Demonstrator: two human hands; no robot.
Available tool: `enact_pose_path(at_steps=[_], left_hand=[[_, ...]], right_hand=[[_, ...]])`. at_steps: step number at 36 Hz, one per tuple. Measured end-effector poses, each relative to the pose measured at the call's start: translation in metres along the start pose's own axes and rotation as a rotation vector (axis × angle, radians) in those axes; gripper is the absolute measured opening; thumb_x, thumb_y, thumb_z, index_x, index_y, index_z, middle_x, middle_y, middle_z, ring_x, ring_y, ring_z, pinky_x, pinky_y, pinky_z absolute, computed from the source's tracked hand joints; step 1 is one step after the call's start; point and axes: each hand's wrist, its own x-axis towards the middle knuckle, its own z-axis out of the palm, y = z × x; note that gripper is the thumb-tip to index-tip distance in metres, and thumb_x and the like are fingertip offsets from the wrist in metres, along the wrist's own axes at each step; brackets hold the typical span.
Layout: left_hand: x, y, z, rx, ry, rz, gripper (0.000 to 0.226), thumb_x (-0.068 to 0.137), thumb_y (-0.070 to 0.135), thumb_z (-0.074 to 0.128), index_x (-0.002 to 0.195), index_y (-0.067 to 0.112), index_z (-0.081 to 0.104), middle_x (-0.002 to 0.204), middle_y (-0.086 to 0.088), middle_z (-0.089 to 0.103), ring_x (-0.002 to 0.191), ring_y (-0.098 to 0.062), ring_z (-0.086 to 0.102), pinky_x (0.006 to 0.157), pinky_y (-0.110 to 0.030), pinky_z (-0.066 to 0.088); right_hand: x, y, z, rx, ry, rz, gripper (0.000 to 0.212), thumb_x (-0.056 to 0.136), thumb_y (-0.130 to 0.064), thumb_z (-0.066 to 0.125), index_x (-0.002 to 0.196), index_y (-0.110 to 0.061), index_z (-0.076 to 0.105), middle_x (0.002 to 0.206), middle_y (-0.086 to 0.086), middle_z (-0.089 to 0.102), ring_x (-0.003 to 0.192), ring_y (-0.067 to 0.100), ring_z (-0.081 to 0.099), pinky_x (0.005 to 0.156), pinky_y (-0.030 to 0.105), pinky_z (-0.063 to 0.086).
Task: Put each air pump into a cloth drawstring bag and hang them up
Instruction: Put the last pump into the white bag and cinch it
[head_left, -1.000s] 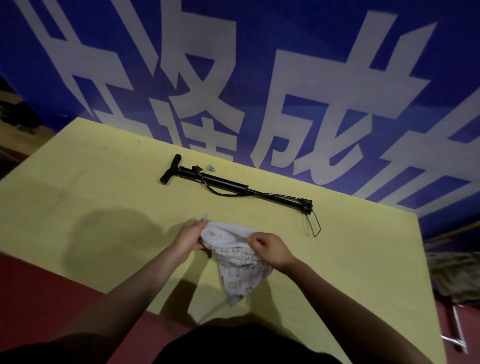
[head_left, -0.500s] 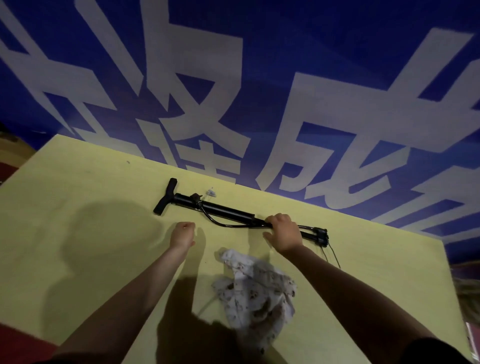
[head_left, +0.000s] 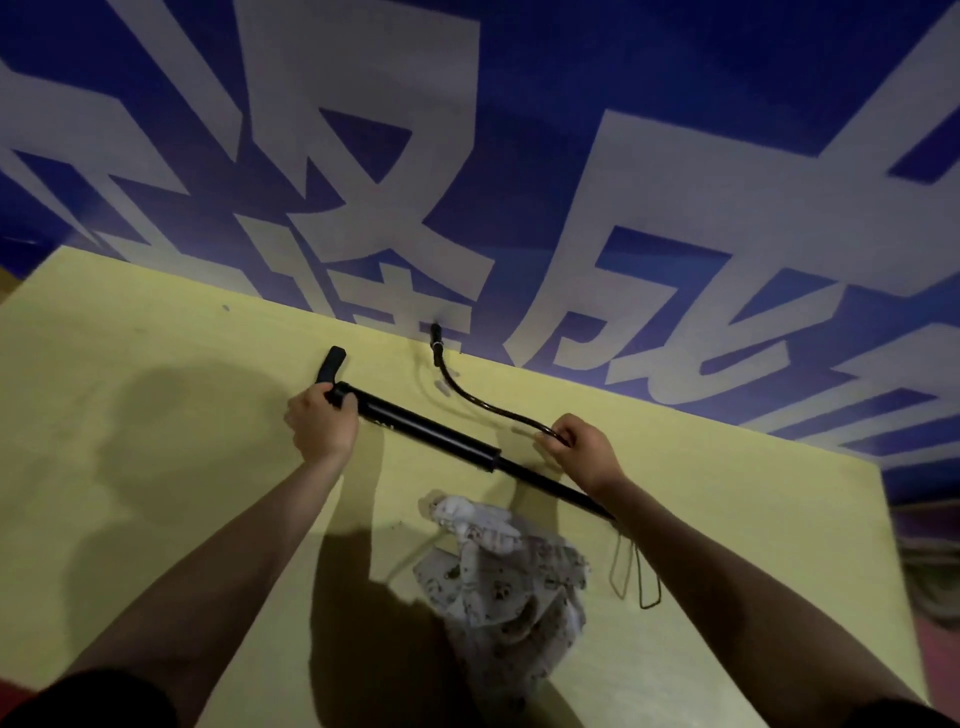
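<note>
Currently left hand (head_left: 322, 423) fingers curl round the top of the air pump (head_left: 431, 431), just under its T-handle (head_left: 330, 365). Right hand (head_left: 582, 451) pinches the hose (head_left: 470, 392) near the barrel — probably to gather the loose hose against the barrel so the pump goes in as one bundle. Pump lies diagonally on the yellow table (head_left: 156, 415), its wire foot stand (head_left: 636, 577) near the table's right side. Cloth drawstring bag (head_left: 498, 566) sits crumpled just in front, untouched — bagging not yet begun. Blue banner (head_left: 519, 156) stands behind.
</note>
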Motion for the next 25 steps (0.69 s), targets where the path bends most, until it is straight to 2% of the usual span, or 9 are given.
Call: enact_pose_path(at_steps=[2,5,8,11,13,15,19,22,25], left_hand=[[0.003,0.008,0.003,0.085,-0.066,0.063,0.049,0.090,0.034,0.059,0.131,0.009,0.051,0.138,-0.018,0.041,0.128,-0.037,0.034,0.099,-0.047,0.038],[0.009,0.023,0.007,0.224,-0.187,0.078,0.058,0.087,0.046,0.057,0.136,0.017,0.045,0.144,-0.015,0.035,0.133,-0.034,0.027,0.106,-0.048,0.029],[0.013,0.035,0.007,0.290,-0.225,0.055,0.068,0.083,0.051,0.060,0.139,0.020,0.039,0.142,-0.015,0.037,0.132,-0.036,0.030,0.108,-0.048,0.023],[0.018,0.036,0.004,0.300,-0.210,0.040,0.071,0.080,0.047,0.064,0.139,0.017,0.037,0.137,-0.018,0.040,0.128,-0.038,0.034,0.108,-0.049,0.021],[0.025,0.031,0.000,0.267,-0.185,-0.013,0.069,0.077,0.044,0.068,0.133,0.013,0.042,0.130,-0.019,0.048,0.123,-0.039,0.043,0.107,-0.048,0.031],[0.030,0.023,-0.005,0.223,-0.177,-0.061,0.062,0.074,0.043,0.071,0.122,0.010,0.050,0.118,-0.017,0.058,0.112,-0.038,0.054,0.099,-0.047,0.042],[0.039,0.009,-0.010,0.178,-0.223,-0.110,0.061,0.075,0.046,0.072,0.113,0.001,0.056,0.107,-0.018,0.061,0.101,-0.038,0.059,0.088,-0.044,0.049],[0.046,-0.002,-0.012,0.171,-0.310,-0.168,0.063,0.077,0.050,0.069,0.115,0.000,0.057,0.104,-0.016,0.061,0.098,-0.037,0.060,0.089,-0.042,0.050],[0.051,-0.013,-0.015,0.085,-0.430,-0.239,0.065,0.077,0.047,0.072,0.120,0.002,0.054,0.108,-0.018,0.059,0.097,-0.035,0.059,0.078,-0.036,0.047]], right_hand=[[0.002,0.004,-0.007,-0.104,-0.077,0.014,0.021,0.087,-0.035,0.067,0.080,-0.018,0.057,0.072,-0.003,0.056,0.068,0.016,0.050,0.062,0.031,0.039],[0.000,0.021,-0.016,-0.323,-0.140,0.090,0.013,0.091,-0.028,0.055,0.080,-0.020,0.055,0.086,0.002,0.061,0.081,0.024,0.057,0.067,0.030,0.041],[-0.012,0.045,-0.028,-0.461,-0.051,0.167,0.018,0.091,-0.029,0.048,0.085,-0.017,0.061,0.094,0.009,0.062,0.091,0.029,0.058,0.066,0.031,0.038],[-0.038,0.067,-0.039,-0.564,0.056,0.270,0.030,0.091,-0.041,0.052,0.107,-0.019,0.063,0.108,0.007,0.060,0.105,0.027,0.054,0.078,0.035,0.044],[-0.059,0.079,-0.042,-0.532,0.116,0.362,0.040,0.090,-0.049,0.054,0.116,-0.018,0.059,0.116,0.008,0.057,0.111,0.027,0.051,0.085,0.036,0.045],[-0.077,0.087,-0.038,-0.423,0.164,0.438,0.049,0.090,-0.051,0.056,0.122,-0.014,0.055,0.119,0.012,0.056,0.113,0.030,0.050,0.087,0.037,0.044],[-0.089,0.087,-0.020,-0.063,0.263,0.556,0.050,0.090,-0.041,0.061,0.127,-0.007,0.052,0.122,0.017,0.059,0.110,0.035,0.057,0.085,0.036,0.046],[-0.085,0.085,-0.014,0.046,0.345,0.640,0.046,0.090,-0.039,0.061,0.121,-0.006,0.058,0.116,0.016,0.063,0.107,0.034,0.060,0.082,0.033,0.047],[-0.079,0.086,-0.023,0.157,0.373,0.706,0.032,0.090,-0.034,0.061,0.091,-0.002,0.063,0.090,0.018,0.063,0.092,0.036,0.062,0.071,0.032,0.041]])
